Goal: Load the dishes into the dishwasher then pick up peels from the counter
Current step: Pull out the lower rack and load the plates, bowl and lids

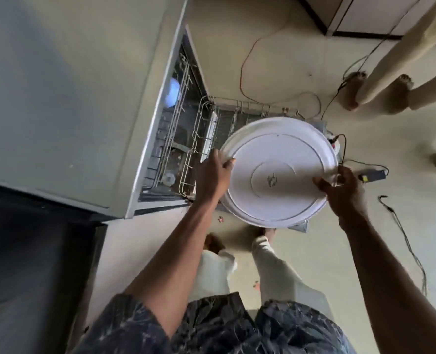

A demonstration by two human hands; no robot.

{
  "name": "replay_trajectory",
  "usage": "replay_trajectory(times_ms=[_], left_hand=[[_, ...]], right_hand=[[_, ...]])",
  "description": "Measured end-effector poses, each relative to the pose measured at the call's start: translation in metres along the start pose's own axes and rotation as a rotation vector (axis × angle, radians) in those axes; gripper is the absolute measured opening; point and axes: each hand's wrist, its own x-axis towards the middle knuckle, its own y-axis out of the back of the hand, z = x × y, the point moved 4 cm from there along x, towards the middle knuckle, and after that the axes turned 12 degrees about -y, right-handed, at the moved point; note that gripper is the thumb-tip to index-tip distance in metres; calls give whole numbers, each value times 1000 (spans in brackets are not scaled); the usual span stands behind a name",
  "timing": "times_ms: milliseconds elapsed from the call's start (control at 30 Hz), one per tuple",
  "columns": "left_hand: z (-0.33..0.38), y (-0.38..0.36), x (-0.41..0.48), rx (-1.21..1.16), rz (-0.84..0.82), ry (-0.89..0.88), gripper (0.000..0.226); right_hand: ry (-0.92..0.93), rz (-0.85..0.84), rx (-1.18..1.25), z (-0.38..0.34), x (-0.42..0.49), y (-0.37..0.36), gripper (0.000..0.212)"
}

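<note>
I hold a large white round plate (278,172) with its underside up, above the pulled-out lower rack (201,129) of the open dishwasher (171,139). My left hand (213,172) grips the plate's left rim. At the right rim, my right hand (344,190) is closed on the edge. The plate hides most of the rack beneath it. Inside the dishwasher, a pale round dish (172,94) sits in the upper rack.
The counter top (71,98) fills the left side. Cables (406,238) and a small black adapter (371,175) lie on the floor to the right. Another person's bare feet (355,90) stand at the upper right. My own feet are below the plate.
</note>
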Motion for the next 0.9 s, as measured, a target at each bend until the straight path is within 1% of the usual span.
replay_trajectory(times_ms=[100,200,300,433,500,567,633,767,833,900], left_hand=[[-25,-49,21,-1,-66,43,40],[-50,-82,51,14,-112,47,39],[-73,-105,97,-26,-113,35,39],[-86,-110,169,-51,-26,5,46],[-86,-107,208,-87,19,7,50],[-88,-100,245,-54,93,-27,50],[-92,-97,281,24,140,-99,49],[-94,-94,339,147,143,-195,49],[-95,-95,362,147,156,-211,49],[-100,-99,377,123,163,-209,49]], right_hand=[[-51,29,-62,37,35,-23,41],[-89,38,-112,52,67,-50,42],[-25,55,-108,52,105,-82,46],[62,42,-104,24,165,-127,49],[120,27,-34,-4,195,-146,51],[191,44,40,-31,222,-160,45],[209,41,25,-53,249,-172,42],[233,86,-32,-85,301,-185,53],[242,92,-89,-91,322,-195,61],[232,78,-117,-97,332,-203,57]])
